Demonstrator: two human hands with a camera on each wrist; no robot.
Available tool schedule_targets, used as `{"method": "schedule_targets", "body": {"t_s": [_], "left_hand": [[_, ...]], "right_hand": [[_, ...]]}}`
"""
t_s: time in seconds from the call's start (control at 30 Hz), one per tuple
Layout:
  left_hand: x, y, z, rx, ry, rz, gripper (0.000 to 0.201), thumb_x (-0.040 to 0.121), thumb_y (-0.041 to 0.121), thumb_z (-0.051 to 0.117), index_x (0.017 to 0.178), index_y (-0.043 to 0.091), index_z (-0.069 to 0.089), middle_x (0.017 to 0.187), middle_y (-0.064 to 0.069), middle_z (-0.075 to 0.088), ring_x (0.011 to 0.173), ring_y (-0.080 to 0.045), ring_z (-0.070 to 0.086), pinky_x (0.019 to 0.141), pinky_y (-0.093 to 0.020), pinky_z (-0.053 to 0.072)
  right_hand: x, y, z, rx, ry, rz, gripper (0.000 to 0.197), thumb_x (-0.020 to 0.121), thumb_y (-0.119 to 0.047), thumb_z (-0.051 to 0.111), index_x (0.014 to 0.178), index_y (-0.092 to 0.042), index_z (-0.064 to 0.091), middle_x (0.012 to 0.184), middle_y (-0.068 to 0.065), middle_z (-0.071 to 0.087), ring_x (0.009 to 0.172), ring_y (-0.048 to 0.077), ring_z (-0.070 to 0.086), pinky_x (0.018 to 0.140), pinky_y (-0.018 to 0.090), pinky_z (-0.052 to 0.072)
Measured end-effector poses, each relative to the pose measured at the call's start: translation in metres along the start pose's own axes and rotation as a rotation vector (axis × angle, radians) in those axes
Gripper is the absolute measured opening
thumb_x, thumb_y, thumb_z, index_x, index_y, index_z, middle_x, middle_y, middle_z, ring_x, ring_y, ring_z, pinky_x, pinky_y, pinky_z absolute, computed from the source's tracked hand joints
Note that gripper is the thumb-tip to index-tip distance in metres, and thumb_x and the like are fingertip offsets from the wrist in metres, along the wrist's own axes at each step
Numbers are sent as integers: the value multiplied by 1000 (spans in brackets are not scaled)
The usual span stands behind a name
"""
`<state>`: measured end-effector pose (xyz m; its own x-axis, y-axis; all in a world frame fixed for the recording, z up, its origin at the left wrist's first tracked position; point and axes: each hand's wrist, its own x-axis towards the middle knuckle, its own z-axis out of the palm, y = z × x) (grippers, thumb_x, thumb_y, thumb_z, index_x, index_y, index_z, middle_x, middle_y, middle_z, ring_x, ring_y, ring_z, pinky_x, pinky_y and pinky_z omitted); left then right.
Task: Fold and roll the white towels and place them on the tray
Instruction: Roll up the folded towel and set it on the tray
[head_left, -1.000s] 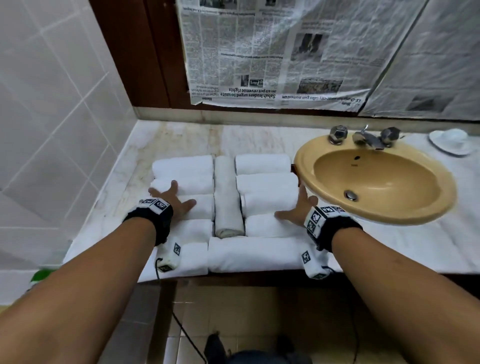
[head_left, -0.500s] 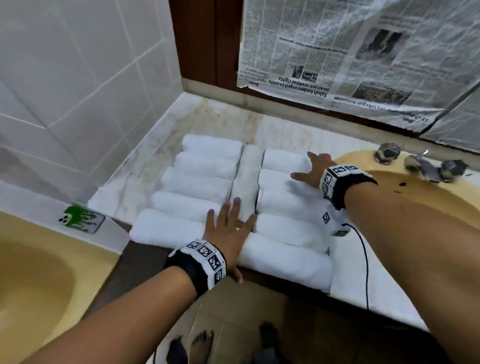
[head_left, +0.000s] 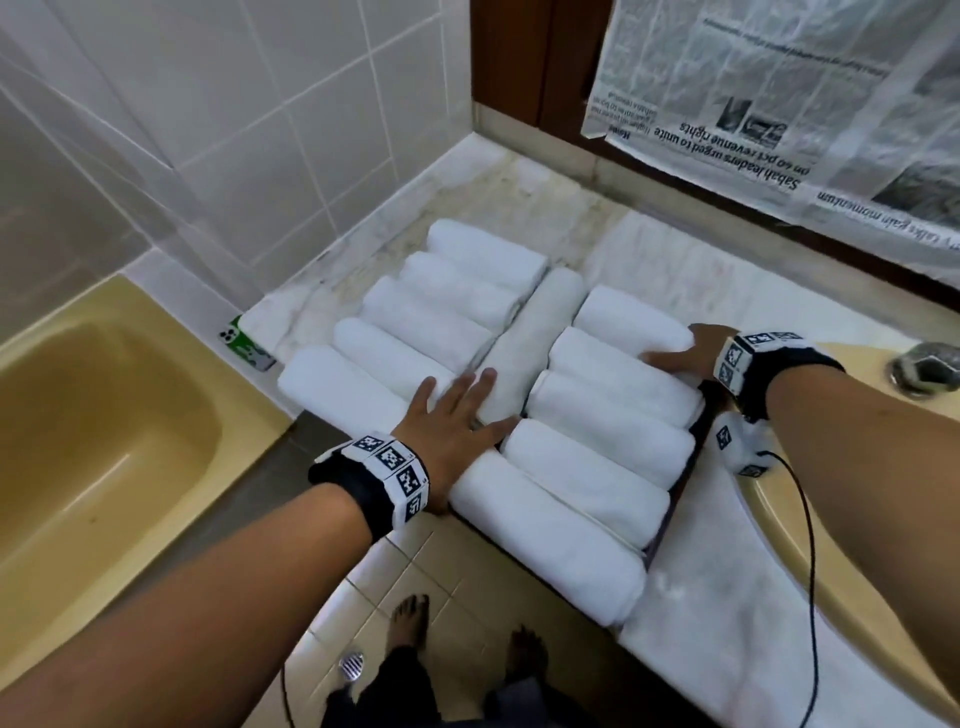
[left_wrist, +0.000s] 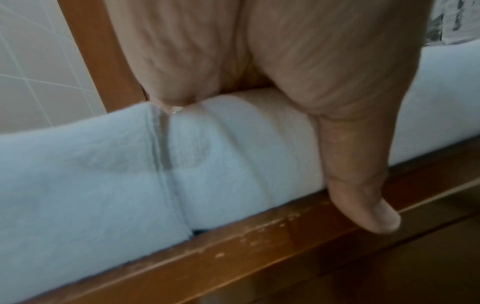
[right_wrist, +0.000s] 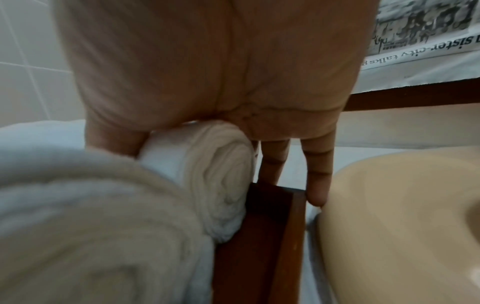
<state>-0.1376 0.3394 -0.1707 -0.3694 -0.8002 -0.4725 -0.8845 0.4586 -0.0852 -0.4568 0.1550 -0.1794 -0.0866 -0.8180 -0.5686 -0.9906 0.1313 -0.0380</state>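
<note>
Several rolled white towels (head_left: 447, 291) lie packed in a dark wooden tray (head_left: 681, 480) on the marble counter. They form a left column, a right column (head_left: 613, 415), one roll laid lengthwise down the middle (head_left: 535, 332) and a long roll across the front (head_left: 545, 535). My left hand (head_left: 457, 402) rests flat with straight fingers where the front and middle rolls meet. In the left wrist view its thumb (left_wrist: 363, 185) hangs over the tray rim (left_wrist: 259, 246). My right hand (head_left: 670, 356) lies on a far right roll (right_wrist: 215, 164); its fingers (right_wrist: 317, 174) reach straight down beside the tray wall (right_wrist: 259, 226).
A yellow bathtub (head_left: 104, 415) lies at the left, with a green-cased phone (head_left: 244, 345) on the counter corner. A yellow sink (head_left: 831, 493) and tap handle (head_left: 924, 366) sit right of the tray. Newspaper (head_left: 779, 104) covers the back wall. A black cable (head_left: 805, 519) hangs from my right wrist.
My left hand has moved from the left column to the front middle of the tray. My right hand has slid to a farther right-column roll. My head has turned left.
</note>
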Motion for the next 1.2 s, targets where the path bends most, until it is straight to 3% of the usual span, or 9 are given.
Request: {"method": "schedule_targets", "body": {"t_s": [0.13, 0.23, 0.37, 0.7, 0.77, 0.9, 1.03, 1.13, 1.2], "left_hand": [[23, -25, -11, 25, 8, 36, 141, 52, 50, 89, 150, 45, -11, 149, -9, -45, 147, -27, -24, 114, -60, -7], [46, -52, -23, 94, 13, 87, 143, 50, 50, 90, 148, 48, -14, 149, -9, -45, 148, -28, -20, 114, -61, -5], [81, -92, -41, 200, 21, 191, 146, 48, 50, 91, 147, 51, -17, 149, -7, -47, 149, -30, -18, 114, -63, -4], [174, -204, -94, 569, 88, 537, 157, 44, 44, 95, 148, 43, -23, 153, -6, -41, 148, -28, -19, 117, -55, 13], [174, -225, -97, 574, 120, 506, 149, 56, 35, 91, 149, 37, -25, 156, -5, -37, 150, -28, -13, 116, -51, 20], [164, -266, -85, 323, 156, 308, 95, 91, 15, 50, 152, 29, -21, 160, -7, -28, 151, -30, -8, 115, -49, 27], [140, -292, -63, -27, 67, 128, 88, 91, 8, 52, 155, 13, -7, 161, -15, -17, 149, -35, 12, 116, -45, 27], [102, -294, -37, -339, 142, 41, 69, 102, 20, 42, 155, 3, 2, 162, -22, -4, 146, -36, 23, 115, -38, 26], [72, -291, -13, -407, 111, -13, 82, 101, 47, 40, 155, 6, -6, 161, -21, -15, 149, -36, 14, 118, -40, 19]], "right_hand": [[1, -15, 2, -33, 23, 81, 64, 79, -72, 60, 109, -14, 61, 108, 12, 66, 101, 28, 64, 79, 33, 47], [2, -12, 3, 61, 35, 112, 90, 65, -83, 54, 123, -14, 59, 101, 10, 62, 94, 28, 61, 73, 32, 43], [-11, -1, 10, 240, 177, 81, 111, 54, -90, 41, 131, -13, 54, 123, 15, 63, 98, 32, 63, 73, 31, 42], [-60, -66, 61, 513, 271, 508, 104, 65, -93, 43, 130, -12, 54, 120, 16, 64, 81, 28, 56, 73, 34, 48], [-75, -93, 73, 551, 265, 569, 97, 73, -86, 47, 130, -8, 52, 120, 16, 63, 83, 28, 56, 72, 34, 46], [-98, -149, 88, 605, 260, 646, 93, 78, -78, 51, 139, -8, 42, 125, 16, 61, 92, 31, 59, 75, 36, 45], [-120, -199, 98, 590, 240, 566, 101, 91, -64, 47, 156, -18, -14, 135, 18, 56, 107, 33, 61, 77, 35, 42], [-139, -228, 106, 580, 255, 468, 97, 96, -57, 44, 152, -20, -27, 123, 19, 64, 87, 29, 62, 69, 32, 38], [-150, -241, 111, 585, 244, 414, 95, 98, -55, 42, 151, -20, -27, 123, 20, 64, 90, 29, 63, 69, 31, 37]]}}
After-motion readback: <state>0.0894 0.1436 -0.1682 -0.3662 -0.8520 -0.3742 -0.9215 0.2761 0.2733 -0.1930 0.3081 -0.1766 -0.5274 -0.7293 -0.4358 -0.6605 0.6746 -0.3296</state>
